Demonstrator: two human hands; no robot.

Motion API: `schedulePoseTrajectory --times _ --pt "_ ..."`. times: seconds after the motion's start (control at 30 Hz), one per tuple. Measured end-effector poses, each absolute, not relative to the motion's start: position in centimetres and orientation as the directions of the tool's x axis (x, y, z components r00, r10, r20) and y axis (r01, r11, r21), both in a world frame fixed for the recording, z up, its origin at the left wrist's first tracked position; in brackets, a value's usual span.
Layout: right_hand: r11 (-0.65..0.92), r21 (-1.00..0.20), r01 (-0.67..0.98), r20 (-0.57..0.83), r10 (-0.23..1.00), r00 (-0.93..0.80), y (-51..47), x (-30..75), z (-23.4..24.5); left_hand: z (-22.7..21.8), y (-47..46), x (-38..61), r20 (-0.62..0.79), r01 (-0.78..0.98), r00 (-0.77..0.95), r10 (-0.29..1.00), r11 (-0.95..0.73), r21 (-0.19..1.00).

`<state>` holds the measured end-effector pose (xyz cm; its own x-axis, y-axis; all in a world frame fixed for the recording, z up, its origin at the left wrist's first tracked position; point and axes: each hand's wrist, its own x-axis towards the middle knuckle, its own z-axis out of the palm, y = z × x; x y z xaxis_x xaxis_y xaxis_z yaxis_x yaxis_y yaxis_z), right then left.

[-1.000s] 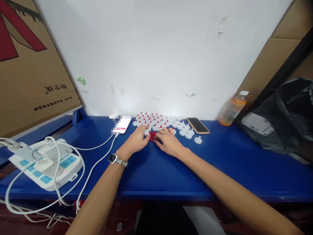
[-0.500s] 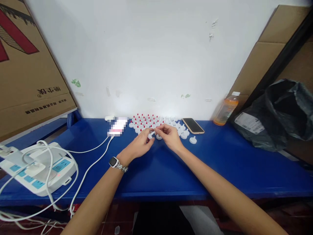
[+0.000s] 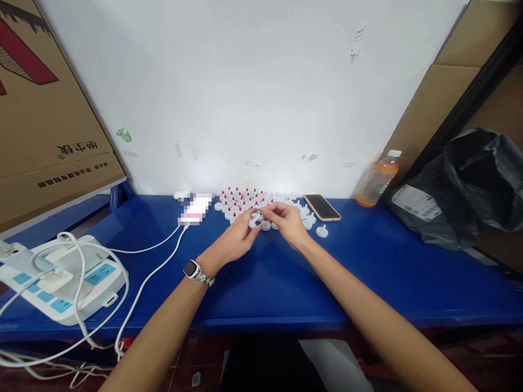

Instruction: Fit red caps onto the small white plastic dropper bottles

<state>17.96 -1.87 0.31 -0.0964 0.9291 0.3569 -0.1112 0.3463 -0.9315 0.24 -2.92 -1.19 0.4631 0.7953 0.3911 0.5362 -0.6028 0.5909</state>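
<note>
My left hand, with a watch on its wrist, is closed around a white nozzle cap with a round base and a narrow spout. The fingers of my right hand are pinched together at the spout's tip; whatever lies between them is too small and hidden to make out. Just beyond both hands stand several white nozzle caps with red tips. To their right, partly behind my right hand, are several plain white nozzle caps. One plain cap stands apart, nearer to me.
On the blue table, a phone lies right of the caps. Further right are an orange drink bottle and a dark plastic bag. A power strip with white cables lies left, near a pixelated device. A cardboard box leans at left.
The whole view has shifted slightly. My hands stay together at the white nozzle cap, with only small finger movements.
</note>
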Motion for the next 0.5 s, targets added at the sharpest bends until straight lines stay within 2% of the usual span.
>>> schedulePoseTrajectory --times 0.17,0.23,0.33,0.5 --pt "0.308 -0.949 -0.069 0.316 0.925 -0.211 -1.7 18.3 0.4 -1.1 -3.1 0.2 0.387 0.53 0.483 0.786 -0.614 0.585" --pt "0.32 -0.945 -0.068 0.327 0.925 -0.195 -1.7 18.0 0.0 -1.2 -3.1 0.3 0.394 0.523 0.479 0.784 -0.616 0.589" --pt "0.397 -0.917 -0.037 0.398 0.916 -0.047 -2.1 16.9 -0.7 -1.3 -3.0 0.6 0.431 0.513 0.449 0.783 -0.621 0.593" --pt "0.513 -0.856 0.066 0.515 0.834 0.2 -3.6 14.8 -1.5 -1.5 -2.9 1.6 0.506 0.482 0.382 0.773 -0.634 0.605"
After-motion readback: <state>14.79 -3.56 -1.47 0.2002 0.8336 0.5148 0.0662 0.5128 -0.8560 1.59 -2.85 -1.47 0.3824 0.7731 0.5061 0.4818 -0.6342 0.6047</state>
